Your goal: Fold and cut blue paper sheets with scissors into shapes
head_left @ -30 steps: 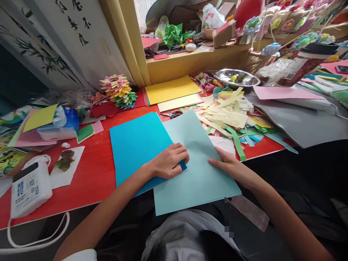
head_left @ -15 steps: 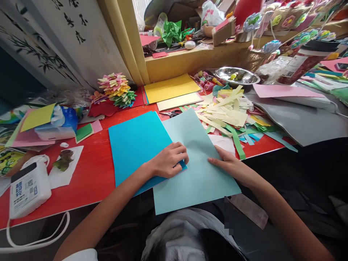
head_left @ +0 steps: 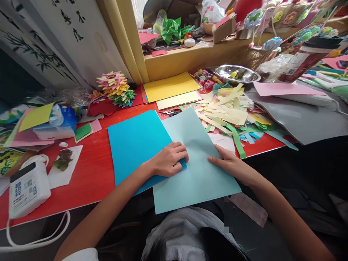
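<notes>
Your L hand lies at the lower R corner of a bright blue, rect. stack of paper, fingers curled in over pale blue-green paper sheets; whether it grips the blue corner or only presses on it, can't tell. Your R hand pinches the pale sheets at their R edge, thumb on top, fingers partly hidden beneath. Blue stack rests on the red-topped bench, its R side overlapping the pale sheets, whose lower end juts past the near edge of the bench.

Just beyond the pale sheets: black-handled scissors, then flat cream paper & a broad yellow paper sheet. L of the yellow: a spiky, multicol. folded-paper ornament. To the R: a loose heap of cut cream paper strips, w/ a long green paper strip reaching approx. to the bench's edge. Behind the heap: a shiny round metal dish w/ small yellowish items. Far L: a white plastic box-shaped device.
</notes>
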The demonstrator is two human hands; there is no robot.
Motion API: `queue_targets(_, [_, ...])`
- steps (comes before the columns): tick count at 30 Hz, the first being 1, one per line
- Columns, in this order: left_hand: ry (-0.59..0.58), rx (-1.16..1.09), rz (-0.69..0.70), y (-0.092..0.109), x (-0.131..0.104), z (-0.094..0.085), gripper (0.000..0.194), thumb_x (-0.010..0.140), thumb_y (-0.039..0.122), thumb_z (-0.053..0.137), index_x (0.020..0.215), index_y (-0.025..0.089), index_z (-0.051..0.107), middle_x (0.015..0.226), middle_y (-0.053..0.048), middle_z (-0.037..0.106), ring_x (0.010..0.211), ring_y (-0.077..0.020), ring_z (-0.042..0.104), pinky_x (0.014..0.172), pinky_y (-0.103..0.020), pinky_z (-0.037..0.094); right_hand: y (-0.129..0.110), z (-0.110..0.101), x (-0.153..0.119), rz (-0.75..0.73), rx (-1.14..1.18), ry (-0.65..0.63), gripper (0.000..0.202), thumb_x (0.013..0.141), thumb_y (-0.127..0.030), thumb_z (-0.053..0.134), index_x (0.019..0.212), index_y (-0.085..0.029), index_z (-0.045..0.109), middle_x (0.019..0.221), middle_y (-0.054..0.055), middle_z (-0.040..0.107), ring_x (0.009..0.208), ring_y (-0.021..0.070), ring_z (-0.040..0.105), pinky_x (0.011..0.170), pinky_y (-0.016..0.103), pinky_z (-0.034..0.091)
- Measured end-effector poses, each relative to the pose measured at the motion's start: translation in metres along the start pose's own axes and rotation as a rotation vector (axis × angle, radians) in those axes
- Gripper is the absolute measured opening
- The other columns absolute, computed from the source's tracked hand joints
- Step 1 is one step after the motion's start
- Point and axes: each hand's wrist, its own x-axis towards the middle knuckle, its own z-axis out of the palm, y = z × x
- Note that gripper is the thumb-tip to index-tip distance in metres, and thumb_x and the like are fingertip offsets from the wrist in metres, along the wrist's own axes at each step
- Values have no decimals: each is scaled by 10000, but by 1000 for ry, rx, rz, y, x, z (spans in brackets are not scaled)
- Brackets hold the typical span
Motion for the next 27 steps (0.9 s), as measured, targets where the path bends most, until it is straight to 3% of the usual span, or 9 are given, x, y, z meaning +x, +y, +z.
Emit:
queue_targets(14, [17, -12, 2, 1, 0, 0, 175, 679, 114, 381, 799, 179, 491, 864, -63, 526, 839, -204, 452, 819, -361, 382, 3, 0, 1, 5, 32, -9, 554, 851, -409, 544, 1369, -359, 352, 1435, -10, 381, 1206, 284, 485, 949, 437, 482])
queue_targets(23, [212, -177, 3, -2, -7, -2, 273, 677, 48, 305, 784, 183, 516, 834, -49, 563, 790, -168, 512, 838, -342, 381, -16, 5, -6, 41, -32, 2, 564, 857, -359, 517, 1388, -318, 330, 1406, -1, 422, 1252, 291, 432, 990, 459, 442])
queue_targets(27, [228, -164, -11, -3, -7, -2, 289, 693, 37, 298, 729, 189, 541, 800, -45, 577, 801, -166, 527, 850, -331, 378, -11, 3, -4, 32, -29, -3, 562, 854, -376, 524, 1382, -326, 341, 1392, 1, 439, 1234, 293, 452, 984, 454, 448])
